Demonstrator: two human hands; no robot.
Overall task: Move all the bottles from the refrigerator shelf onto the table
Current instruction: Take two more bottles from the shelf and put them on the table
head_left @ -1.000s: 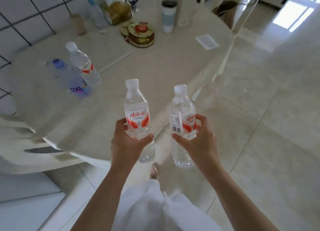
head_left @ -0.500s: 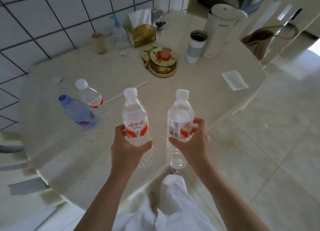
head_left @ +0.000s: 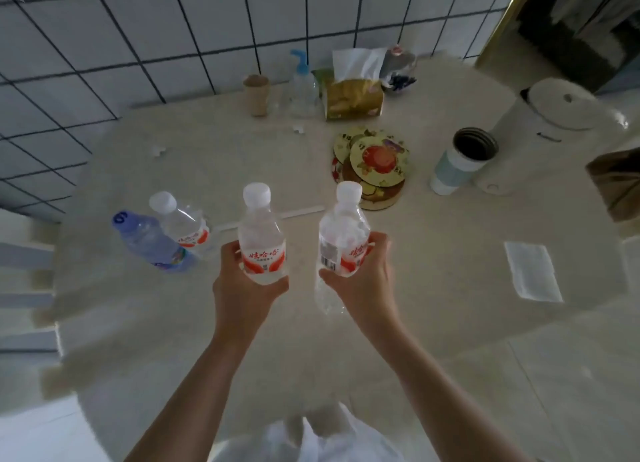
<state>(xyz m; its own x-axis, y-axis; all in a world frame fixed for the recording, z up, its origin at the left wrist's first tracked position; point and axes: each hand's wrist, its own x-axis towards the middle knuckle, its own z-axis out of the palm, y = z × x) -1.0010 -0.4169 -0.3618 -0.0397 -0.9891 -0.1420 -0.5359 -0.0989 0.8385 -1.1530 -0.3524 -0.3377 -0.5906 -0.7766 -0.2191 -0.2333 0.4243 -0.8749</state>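
Observation:
My left hand [head_left: 242,288] grips a clear water bottle [head_left: 261,239] with a white cap and red label, held upright above the round cream table [head_left: 433,271]. In my right hand [head_left: 360,281] is a second bottle of the same kind [head_left: 341,233], gripped round its labelled middle and also upright over the table. Two more bottles stand on the table to the left: a blue-capped bottle [head_left: 149,241] and, just behind it, a white-capped red-label bottle [head_left: 183,224].
Behind my hands lie stacked fruit-print coasters [head_left: 375,163]. A pale tumbler [head_left: 460,163] and a white kettle [head_left: 540,129] stand at the right. A tissue box [head_left: 353,97], pump bottle [head_left: 301,87] and brown cup [head_left: 256,96] line the tiled wall. A white napkin [head_left: 531,271] lies at the right edge.
I have come closer to the table, so both held bottles now hang over its top instead of its front edge. My grips on them are unchanged.

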